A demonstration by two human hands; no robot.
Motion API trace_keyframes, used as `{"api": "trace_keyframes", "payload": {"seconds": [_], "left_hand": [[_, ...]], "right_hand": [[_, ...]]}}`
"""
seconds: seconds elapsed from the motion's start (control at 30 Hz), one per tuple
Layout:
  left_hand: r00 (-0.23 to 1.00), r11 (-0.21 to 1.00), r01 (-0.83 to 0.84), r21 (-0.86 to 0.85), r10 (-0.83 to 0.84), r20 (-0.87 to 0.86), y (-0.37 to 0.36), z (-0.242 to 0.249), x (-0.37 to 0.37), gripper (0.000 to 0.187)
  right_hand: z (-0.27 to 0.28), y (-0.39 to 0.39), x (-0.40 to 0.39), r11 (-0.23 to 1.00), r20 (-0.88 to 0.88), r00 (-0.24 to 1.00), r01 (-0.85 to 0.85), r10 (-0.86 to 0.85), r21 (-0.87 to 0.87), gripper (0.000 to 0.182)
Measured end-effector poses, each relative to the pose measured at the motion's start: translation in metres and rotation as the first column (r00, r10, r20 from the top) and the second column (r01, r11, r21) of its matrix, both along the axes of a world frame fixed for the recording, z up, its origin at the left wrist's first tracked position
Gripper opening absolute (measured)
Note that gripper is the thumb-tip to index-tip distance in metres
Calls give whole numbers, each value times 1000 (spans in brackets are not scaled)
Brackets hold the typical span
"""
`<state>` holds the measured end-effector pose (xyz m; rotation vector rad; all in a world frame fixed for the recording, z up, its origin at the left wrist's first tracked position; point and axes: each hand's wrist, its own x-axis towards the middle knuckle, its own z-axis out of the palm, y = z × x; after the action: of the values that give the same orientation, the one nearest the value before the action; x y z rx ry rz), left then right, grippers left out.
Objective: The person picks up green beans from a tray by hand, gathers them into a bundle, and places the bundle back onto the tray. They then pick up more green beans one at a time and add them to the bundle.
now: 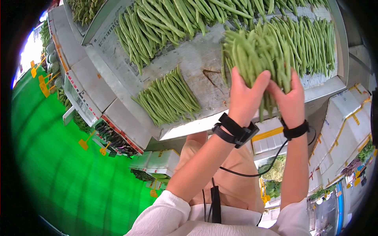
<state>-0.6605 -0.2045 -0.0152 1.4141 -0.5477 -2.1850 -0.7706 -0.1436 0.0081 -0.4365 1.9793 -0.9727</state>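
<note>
A large bunch of green beans (256, 55) is held up over the right part of a metal tray (204, 84). My left hand (246, 92) is wrapped round the bunch's lower left side. On its right side my right hand (288, 94) grips the same bunch, and the two hands nearly meet at its lower end. The bean tips are blurred. Beyond and right of the bunch lie rows of beans (315, 47). A smaller pile of beans (168, 97) lies at the tray's near left, and a long pile (169, 19) runs along the far side.
The tray's near edge (185, 129) is close to my body. White foam boxes (327, 133) stand at the right, and more boxes (92, 82) at the left. Dark eggplants (112, 137) lie by a green floor (51, 157). A cable (252, 174) hangs from my right wrist.
</note>
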Motion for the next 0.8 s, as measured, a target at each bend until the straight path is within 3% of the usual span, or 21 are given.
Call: {"api": "trace_keyframes", "payload": {"seconds": [0.13, 0.17, 0.3, 0.4, 0.43, 0.53, 0.67, 0.8], "left_hand": [[999, 997, 27, -72, -29, -29, 5, 11, -32, 49], [996, 999, 20, -49, -24, -86, 3, 19, -39, 43], [973, 958, 226, -175, -213, 88, 6, 14, -53, 57], [903, 856, 405, -323, -320, 285, 2, 19, -54, 63], [912, 863, 398, -312, -334, 239, 2, 23, -54, 67], [907, 796, 396, -458, -260, 332, 11, 23, -56, 58], [821, 755, 517, -404, -303, 484, 10, 15, -53, 63], [825, 765, 503, -401, -286, 488, 8, 2, -37, 63]], "right_hand": [[2, 6, -35, 986, 76, 983, 165, -165, 8, 41], [3, 7, -43, 987, 26, 987, 156, -157, 25, 37], [-14, 21, -68, 988, -153, 977, 155, -150, 25, 32], [-25, 35, -86, 984, -105, 978, 179, -179, -15, 31], [-25, 35, -91, 989, -176, 975, 141, -134, 31, 29], [-21, 34, -94, 988, -192, 971, 151, -144, 23, 29], [-22, 40, -99, 992, -329, 940, 112, -88, 55, 28], [-7, 41, -93, 984, -414, 910, 87, -14, 157, 28]]}}
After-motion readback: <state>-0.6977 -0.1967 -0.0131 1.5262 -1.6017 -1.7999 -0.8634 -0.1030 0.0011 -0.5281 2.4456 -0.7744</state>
